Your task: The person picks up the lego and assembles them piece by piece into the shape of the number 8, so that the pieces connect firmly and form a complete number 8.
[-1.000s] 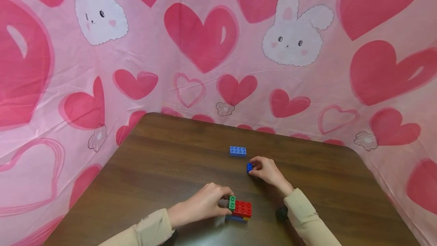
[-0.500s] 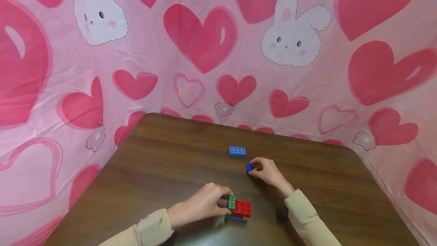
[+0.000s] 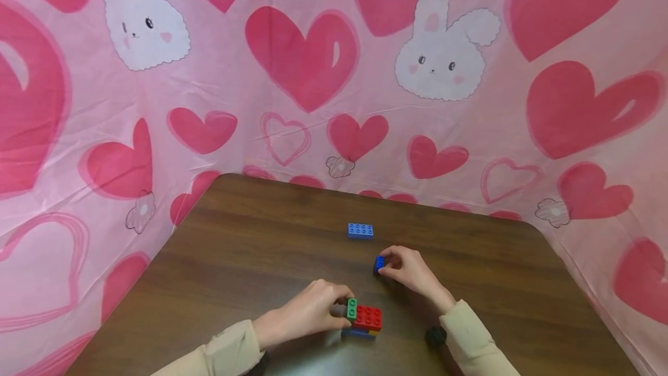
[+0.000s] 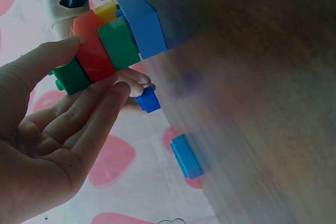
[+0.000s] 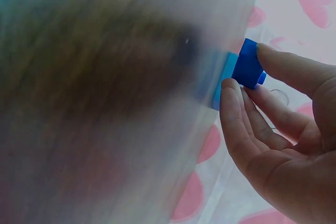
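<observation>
My left hand [image 3: 308, 315] grips a small stack of toy building bricks by its upper left end. A small green brick [image 3: 352, 308] tops the stack, on a red brick [image 3: 369, 317]. Under the red, the left wrist view shows another green brick [image 4: 119, 43], a yellow brick [image 4: 105, 12] and a blue brick [image 4: 145, 24] at the bottom. Farther off, my right hand [image 3: 413, 271] pinches a small dark blue brick [image 5: 248, 64] between thumb and fingers, close over the table. Its studs face up in the head view.
A lighter blue brick [image 3: 360, 230] with two rows of studs lies farther back on the brown wooden table [image 3: 250, 237]. A pink cloth [image 3: 292, 149] with hearts and rabbits hangs behind the table's far edge.
My right hand has drawn the dark blue brick slightly nearer to me. The left hand keeps its grip on the stack, and the whole head view has shifted a little.
</observation>
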`<state>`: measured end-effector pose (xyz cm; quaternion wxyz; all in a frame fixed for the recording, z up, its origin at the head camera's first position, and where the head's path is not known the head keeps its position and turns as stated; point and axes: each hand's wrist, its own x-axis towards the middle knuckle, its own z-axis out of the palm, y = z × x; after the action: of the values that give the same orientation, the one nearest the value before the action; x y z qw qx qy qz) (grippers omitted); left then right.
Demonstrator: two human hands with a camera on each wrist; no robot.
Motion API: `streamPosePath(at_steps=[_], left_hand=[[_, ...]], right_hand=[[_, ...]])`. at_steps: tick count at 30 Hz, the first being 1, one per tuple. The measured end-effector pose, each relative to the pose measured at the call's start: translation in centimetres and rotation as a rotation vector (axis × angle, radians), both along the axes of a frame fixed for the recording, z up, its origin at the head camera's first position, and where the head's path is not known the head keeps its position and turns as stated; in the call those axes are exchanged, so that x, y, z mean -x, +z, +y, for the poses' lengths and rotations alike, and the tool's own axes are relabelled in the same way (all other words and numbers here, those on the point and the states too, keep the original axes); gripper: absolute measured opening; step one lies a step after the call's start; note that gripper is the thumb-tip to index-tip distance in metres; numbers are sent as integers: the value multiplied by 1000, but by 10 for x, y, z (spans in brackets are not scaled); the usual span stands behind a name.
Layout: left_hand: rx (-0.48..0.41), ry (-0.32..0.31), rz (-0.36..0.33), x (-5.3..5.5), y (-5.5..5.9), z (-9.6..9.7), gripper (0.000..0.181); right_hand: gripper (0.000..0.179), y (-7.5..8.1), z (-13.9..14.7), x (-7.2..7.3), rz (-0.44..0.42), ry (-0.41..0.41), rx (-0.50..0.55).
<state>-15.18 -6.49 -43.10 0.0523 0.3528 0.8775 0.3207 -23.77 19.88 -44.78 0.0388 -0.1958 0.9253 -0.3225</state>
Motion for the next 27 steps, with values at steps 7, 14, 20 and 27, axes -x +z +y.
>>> streamPosePath(at_steps=[7,14,20,27], left_hand=[[-2,5,-7,-1,0,-1,30],[-4,9,-12,-1,-1,-1,30],[-4,10,-23,-1,-1,-1,29],[-5,12,-26,-2,0,1,28]], right_hand=[[30,5,-4,-13,-15,20,25],[32,7,-4,-22,-18,50,29],[31,8,-5,-28,-2,80,40],[32,12,-3,-38,-16,102,31]])
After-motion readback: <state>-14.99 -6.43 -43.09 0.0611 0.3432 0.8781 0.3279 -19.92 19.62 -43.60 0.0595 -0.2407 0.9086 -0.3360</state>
